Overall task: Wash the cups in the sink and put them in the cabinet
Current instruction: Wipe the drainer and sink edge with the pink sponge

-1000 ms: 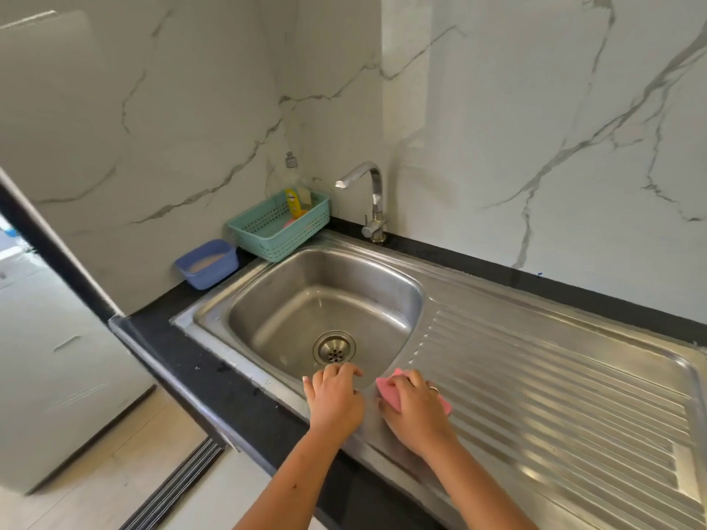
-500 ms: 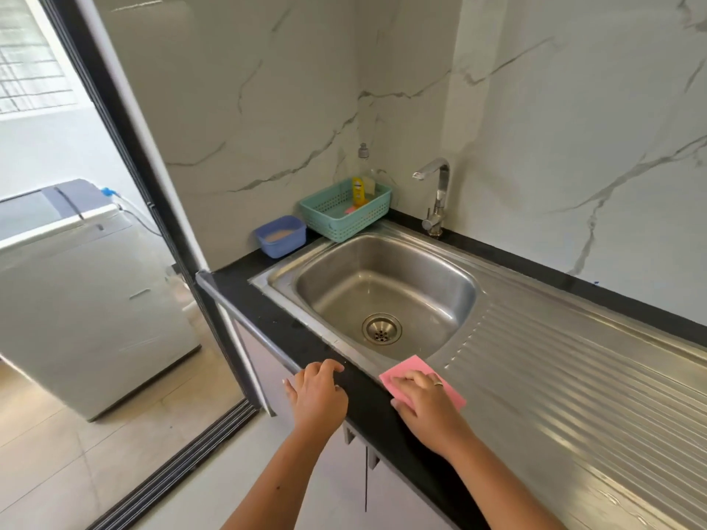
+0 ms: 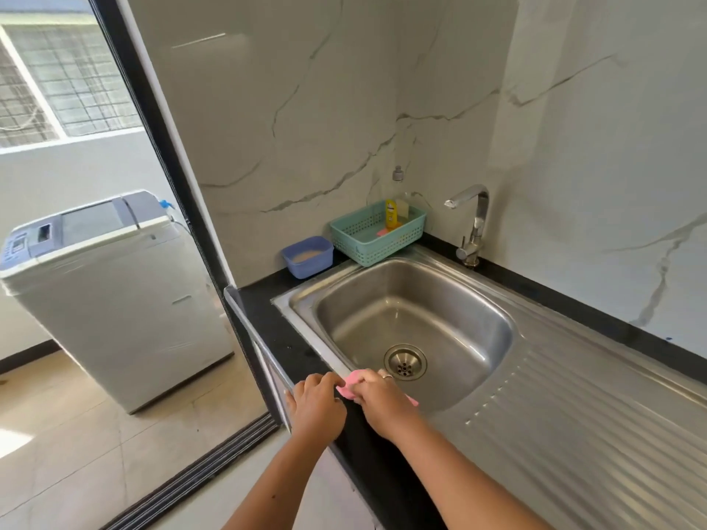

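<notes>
The steel sink (image 3: 493, 323) holds no cups; its basin shows only the drain (image 3: 405, 362). A pink cloth (image 3: 352, 385) lies bunched on the sink's front rim. My right hand (image 3: 384, 405) grips the cloth from the right, fingers curled over it. My left hand (image 3: 317, 407) sits on the black counter edge right beside it, its fingertips touching the cloth's left end. No cup and no cabinet interior is in view.
A chrome tap (image 3: 472, 223) stands behind the basin. A teal basket (image 3: 377, 233) with a yellow bottle and a blue tub (image 3: 308, 256) sit at the back left. The ribbed drainboard (image 3: 597, 426) spreads right. A washing machine (image 3: 107, 292) stands past the door track.
The view swung left and pulled back. My right hand slid the cloth left along the front rim and bunched it; my left hand came in against it.
</notes>
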`<state>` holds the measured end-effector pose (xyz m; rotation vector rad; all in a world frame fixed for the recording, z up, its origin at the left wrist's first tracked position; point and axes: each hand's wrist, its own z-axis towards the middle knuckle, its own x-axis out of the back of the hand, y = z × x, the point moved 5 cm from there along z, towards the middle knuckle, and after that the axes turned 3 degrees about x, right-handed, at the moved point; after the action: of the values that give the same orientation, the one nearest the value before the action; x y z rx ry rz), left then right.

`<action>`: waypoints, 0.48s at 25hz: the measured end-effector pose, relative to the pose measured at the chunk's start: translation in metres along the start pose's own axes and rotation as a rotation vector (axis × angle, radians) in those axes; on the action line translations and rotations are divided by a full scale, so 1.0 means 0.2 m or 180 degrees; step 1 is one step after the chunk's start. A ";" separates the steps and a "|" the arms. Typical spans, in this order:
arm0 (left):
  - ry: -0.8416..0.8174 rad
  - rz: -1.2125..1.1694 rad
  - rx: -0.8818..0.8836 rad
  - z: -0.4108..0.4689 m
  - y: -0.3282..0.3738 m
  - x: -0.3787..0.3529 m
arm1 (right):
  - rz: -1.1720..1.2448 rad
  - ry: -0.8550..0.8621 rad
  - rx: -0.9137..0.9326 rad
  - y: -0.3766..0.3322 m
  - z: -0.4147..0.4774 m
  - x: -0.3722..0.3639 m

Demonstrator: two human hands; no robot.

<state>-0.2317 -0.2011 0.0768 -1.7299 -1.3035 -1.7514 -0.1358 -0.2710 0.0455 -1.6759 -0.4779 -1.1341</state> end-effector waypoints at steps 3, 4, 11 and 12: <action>-0.0015 -0.0020 0.0188 0.05 0.03 -0.02 | -0.0308 0.0174 -0.0317 0.06 0.15 0.14; -0.0028 -0.0013 0.0263 0.06 0.03 -0.03 | -0.0506 0.0264 -0.0351 0.08 0.18 0.21; -0.0178 -0.1162 -0.0178 0.25 0.48 -0.02 | 0.0984 0.0625 -0.0452 0.33 0.11 0.76; -0.0347 -0.1521 -0.0367 0.26 0.59 -0.03 | 0.1340 0.0473 -0.0475 0.36 0.05 0.80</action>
<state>-0.1086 -0.2226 0.1048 -1.6915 -1.8145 -2.0383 0.0007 -0.3234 0.1441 -1.7014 0.0575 -0.9868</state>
